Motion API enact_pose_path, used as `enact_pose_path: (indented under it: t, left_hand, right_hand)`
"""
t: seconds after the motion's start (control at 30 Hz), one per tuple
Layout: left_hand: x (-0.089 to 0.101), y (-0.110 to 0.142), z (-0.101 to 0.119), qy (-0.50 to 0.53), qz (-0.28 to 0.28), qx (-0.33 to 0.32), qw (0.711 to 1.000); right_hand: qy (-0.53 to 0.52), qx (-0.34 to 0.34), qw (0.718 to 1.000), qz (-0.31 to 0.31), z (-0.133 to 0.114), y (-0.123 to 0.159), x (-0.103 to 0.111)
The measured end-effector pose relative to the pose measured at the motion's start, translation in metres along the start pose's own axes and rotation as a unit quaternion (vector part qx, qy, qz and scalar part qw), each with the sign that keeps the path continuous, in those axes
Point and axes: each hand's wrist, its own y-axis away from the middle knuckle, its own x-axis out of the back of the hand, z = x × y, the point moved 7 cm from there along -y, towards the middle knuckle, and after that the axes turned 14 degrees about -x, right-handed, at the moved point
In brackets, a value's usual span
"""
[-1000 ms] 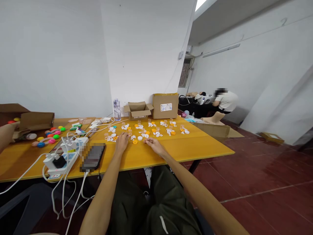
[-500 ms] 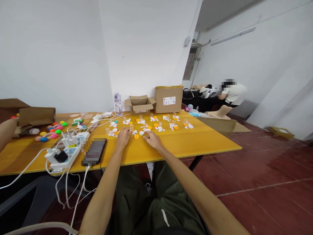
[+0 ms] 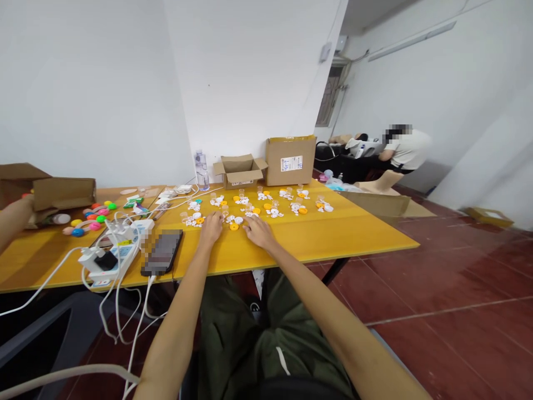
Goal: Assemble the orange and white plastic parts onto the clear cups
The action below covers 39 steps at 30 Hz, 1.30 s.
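My left hand [image 3: 213, 226] rests on the yellow table at the left of a small group of plastic parts, fingers reaching forward and nothing visible in them. On the other side lies my right hand [image 3: 259, 230], its fingers stretched out by a white round piece [image 3: 239, 220]. Between the hands there is also an orange disc [image 3: 234, 226]. A clear little cup [image 3: 225, 210] stands just beyond my left fingers. More groups of white toothed pieces, orange discs [image 3: 302, 211] and clear cups spread behind; their fine shapes are too small to make out.
An opened carton [image 3: 241, 180] and a closed carton [image 3: 291, 161] stand at the back beside a water bottle [image 3: 201, 172]. At left are a phone [image 3: 163, 253], a power strip [image 3: 114, 266] with cables, colourful balls and another person's arm [image 3: 15, 222]. Someone sits far right.
The view has shifted slightly. Both of my hands stay almost in place by the same parts. The other person's hand at far left has moved further into its carton.
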Motion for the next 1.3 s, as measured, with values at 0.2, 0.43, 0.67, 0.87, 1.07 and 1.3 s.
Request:
enact_pose_path:
  t: [0.2,0.43,0.67,0.87,1.07,1.3]
  left_hand:
    - [-0.001,0.0,-0.002,-0.003,0.005,0.01,1.0]
    - [0.001,0.002,0.0,-0.014,0.008,0.001,1.0]
    - [0.002,0.002,0.004,-0.006,0.042,-0.044,0.998]
    - [-0.001,-0.001,0.004,-0.024,0.037,-0.071,0.996]
    - [-0.005,-0.002,0.001,-0.026,0.027,-0.068,0.997]
    - [-0.003,0.0,0.009,-0.035,0.01,-0.091,0.995]
  right_hand:
    - [0.029,0.044,0.998,0.034,-0.009,0.01,0.004]
    - [0.034,0.096,0.995,-0.014,-0.019,0.018,0.001]
    - [0.026,0.099,0.995,-0.018,-0.019,0.019,0.001]
    - [0.034,0.091,0.995,0.037,-0.019,0.019,0.008]
    - [0.028,0.109,0.99,0.082,-0.017,0.018,0.005]
    - [0.032,0.097,0.992,0.077,-0.016,0.017,0.002]
